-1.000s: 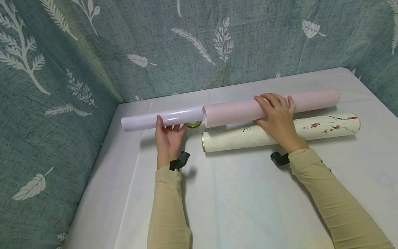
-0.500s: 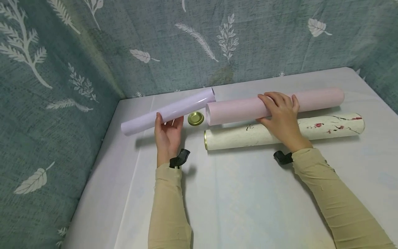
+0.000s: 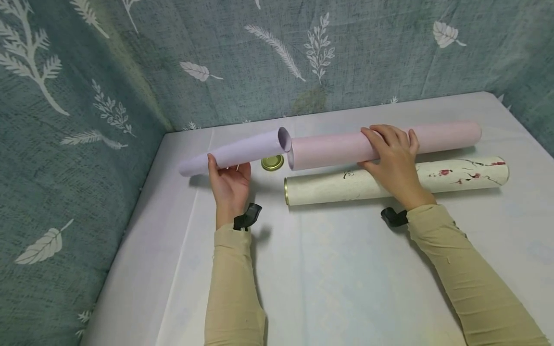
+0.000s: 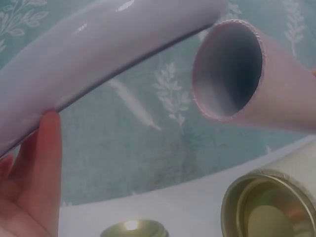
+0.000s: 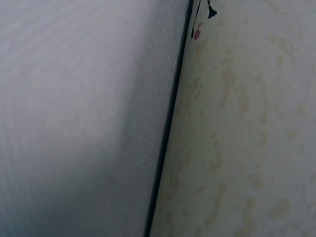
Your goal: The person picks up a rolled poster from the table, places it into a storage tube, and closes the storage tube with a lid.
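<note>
Lower centre of the head view: your two beige sleeves (image 3: pixel 235 283) reach up over the white table (image 3: pixel 346 288). Mid-frame left, your left hand (image 3: pixel 229 185) grips the lilac paper roll (image 3: pixel 233 151) from below, thumb up one side, fingers curled under; roll tilted, right end raised at the pink tube's mouth. Right of centre, your right hand (image 3: pixel 394 156) lies over the pink tube (image 3: pixel 337 146), fingers curved across its top, holding it. Just below it, the cream flowered tube (image 3: pixel 454 175) lies flat on the table. Gold lid (image 3: pixel 271 162) sits under the roll's raised end. Behind, upper frame, teal leaf-print cloth (image 3: pixel 242 53).
</note>
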`<control>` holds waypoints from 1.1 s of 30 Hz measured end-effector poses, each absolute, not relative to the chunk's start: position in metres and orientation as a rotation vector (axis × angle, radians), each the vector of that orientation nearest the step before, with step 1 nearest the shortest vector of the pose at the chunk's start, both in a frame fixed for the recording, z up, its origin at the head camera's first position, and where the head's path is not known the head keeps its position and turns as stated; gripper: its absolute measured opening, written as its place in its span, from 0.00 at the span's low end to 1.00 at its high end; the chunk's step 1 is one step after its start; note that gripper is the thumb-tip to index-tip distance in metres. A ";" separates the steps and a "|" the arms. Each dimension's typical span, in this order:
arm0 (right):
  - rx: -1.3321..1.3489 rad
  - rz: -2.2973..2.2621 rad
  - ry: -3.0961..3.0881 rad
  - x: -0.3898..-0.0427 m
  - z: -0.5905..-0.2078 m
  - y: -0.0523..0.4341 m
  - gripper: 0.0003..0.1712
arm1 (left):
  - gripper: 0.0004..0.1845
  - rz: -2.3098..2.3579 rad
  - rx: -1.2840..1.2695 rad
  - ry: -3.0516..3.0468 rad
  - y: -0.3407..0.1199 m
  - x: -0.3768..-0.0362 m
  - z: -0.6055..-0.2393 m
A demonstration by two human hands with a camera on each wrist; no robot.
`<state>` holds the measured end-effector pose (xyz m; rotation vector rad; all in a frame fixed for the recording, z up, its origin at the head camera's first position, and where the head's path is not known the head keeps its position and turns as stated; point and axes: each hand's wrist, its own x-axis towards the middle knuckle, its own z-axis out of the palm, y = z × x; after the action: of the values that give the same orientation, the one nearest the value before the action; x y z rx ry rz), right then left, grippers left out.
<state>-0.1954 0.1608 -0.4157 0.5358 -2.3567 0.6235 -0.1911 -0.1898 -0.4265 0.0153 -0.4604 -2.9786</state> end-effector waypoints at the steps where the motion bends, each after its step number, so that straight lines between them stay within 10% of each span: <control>1: 0.533 0.622 -2.362 -0.196 -0.416 0.161 0.40 | 0.24 -2.982 0.011 -0.471 -0.190 -0.191 -0.427; 33: 0.527 0.627 -2.368 -0.197 -0.415 0.161 0.41 | 0.27 -2.760 0.212 -0.864 -0.192 -0.192 -0.427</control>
<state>-0.1965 0.1614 -0.4153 0.5270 -2.3680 0.6272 -0.1921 -0.1923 -0.4274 0.2124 -0.8644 -2.7604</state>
